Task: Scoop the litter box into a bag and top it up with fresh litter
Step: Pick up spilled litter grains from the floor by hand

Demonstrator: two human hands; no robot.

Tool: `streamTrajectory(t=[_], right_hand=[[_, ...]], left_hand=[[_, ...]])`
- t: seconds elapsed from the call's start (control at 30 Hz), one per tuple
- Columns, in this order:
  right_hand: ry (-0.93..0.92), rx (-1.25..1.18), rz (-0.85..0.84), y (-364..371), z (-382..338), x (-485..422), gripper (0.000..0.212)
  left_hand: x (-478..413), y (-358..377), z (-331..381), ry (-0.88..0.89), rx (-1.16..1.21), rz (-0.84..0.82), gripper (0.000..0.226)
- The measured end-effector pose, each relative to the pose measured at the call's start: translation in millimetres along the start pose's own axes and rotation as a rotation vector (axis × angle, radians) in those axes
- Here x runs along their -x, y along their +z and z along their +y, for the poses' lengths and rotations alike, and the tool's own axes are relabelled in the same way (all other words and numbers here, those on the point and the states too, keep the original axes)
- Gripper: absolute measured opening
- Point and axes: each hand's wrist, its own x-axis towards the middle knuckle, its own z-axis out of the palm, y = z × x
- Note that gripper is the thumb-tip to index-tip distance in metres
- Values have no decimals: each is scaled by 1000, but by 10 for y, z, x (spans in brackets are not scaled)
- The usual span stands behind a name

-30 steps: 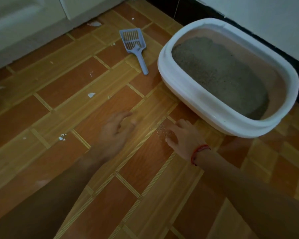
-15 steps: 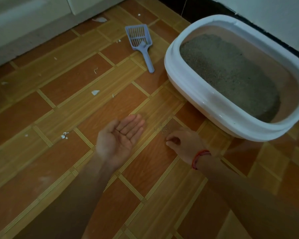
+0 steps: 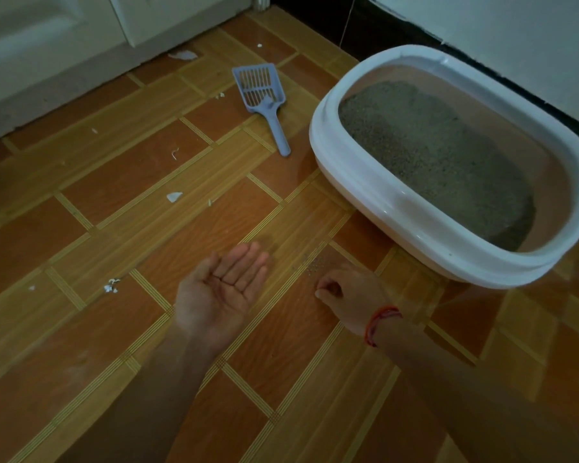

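A white oval litter box [image 3: 415,212] stands on the tiled floor at the right, filled with grey litter [image 3: 428,152]. A pale blue slotted scoop [image 3: 263,98] lies on the floor to its left, untouched. My left hand [image 3: 219,292] hovers palm up with straight fingers and nothing visible in it. My right hand [image 3: 348,292], with a red string at the wrist, has its fingers curled, fingertips pinched together just beside a small patch of spilled litter grains [image 3: 316,264] in front of the box. Whether grains are between the fingers cannot be seen. No bag is in view.
White scraps [image 3: 174,196] and crumbs [image 3: 111,285] dot the brown tiled floor. Pale cabinet doors [image 3: 47,45] line the far left. A light wall with a dark base [image 3: 515,85] runs behind the box.
My left hand has turned from palm down to palm up. My right hand's fingers have curled in over the spilled grains. The camera has shifted slightly.
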Motion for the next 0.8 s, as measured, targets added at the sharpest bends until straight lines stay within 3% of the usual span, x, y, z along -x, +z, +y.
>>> streamTrajectory(t=[0.17,0.3,0.57,0.8], right_hand=[[-20,-13,7,-29,-56,24,7],[-64,-239,164,-51,-315,116,10],[-250,-419,178,15,-666,204,6],[-104,-367,242,24,-446,45,12]], left_hand=[[-36,-24,-46,-12,2,17,58],[-50,-54,-148,-50,1,26,57],[-55,-71,-324,-134,-44,27,48],[-108,-160,-243,-87,59,85,43]])
